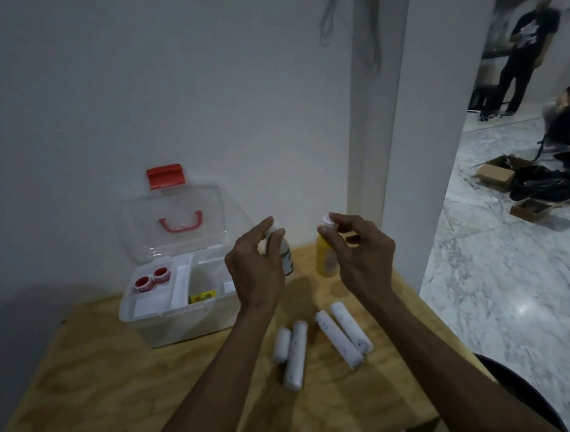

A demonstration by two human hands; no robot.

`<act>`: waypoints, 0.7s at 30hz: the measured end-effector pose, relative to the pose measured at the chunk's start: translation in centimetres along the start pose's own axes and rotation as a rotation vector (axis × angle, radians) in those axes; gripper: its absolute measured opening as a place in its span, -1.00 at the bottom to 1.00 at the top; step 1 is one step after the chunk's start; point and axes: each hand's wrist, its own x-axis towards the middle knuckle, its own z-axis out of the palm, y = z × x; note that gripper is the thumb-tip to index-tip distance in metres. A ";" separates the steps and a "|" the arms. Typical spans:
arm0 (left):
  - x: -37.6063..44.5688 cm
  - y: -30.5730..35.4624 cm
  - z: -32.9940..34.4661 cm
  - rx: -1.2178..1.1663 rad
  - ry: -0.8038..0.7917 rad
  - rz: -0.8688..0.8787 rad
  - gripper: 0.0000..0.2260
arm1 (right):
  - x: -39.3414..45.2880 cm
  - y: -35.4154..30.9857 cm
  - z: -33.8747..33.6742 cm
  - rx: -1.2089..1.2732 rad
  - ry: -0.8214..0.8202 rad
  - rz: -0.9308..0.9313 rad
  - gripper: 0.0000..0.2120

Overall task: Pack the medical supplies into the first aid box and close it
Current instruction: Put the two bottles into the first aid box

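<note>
First aid box (168, 313) at 9 o'clock on the desk (85, 385), lid up, tape rolls (152, 279) already in. My left hand (253, 269) grips the white bottle (285, 253) by its top; right hand (357, 247) pinches the yellow bottle (326, 257) by the cap. Both lifted, mid-pack. Next, I reckon: swing both over to the box's open compartment, lower upright. Four gauze rolls (321, 342) at 6 o'clock still to go.
</note>
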 end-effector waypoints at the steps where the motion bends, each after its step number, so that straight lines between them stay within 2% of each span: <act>1: 0.4 0.5 -0.8 -0.004 0.005 0.004 -0.77 | 0.4 -0.8 0.2 0.003 -0.009 -0.013 -0.82; 7: 3.7 1.9 -6.6 0.023 0.048 0.007 -0.75 | 1.9 -5.4 3.5 0.103 -0.082 -0.025 -0.87; 12: 6.4 0.2 -10.6 0.116 0.072 -0.013 -0.75 | 2.0 -7.3 7.4 0.138 -0.164 -0.029 -0.85; 21: 8.3 -3.9 -9.5 0.154 0.026 -0.048 -0.77 | 0.0 -6.4 12.9 0.158 -0.269 0.004 -0.83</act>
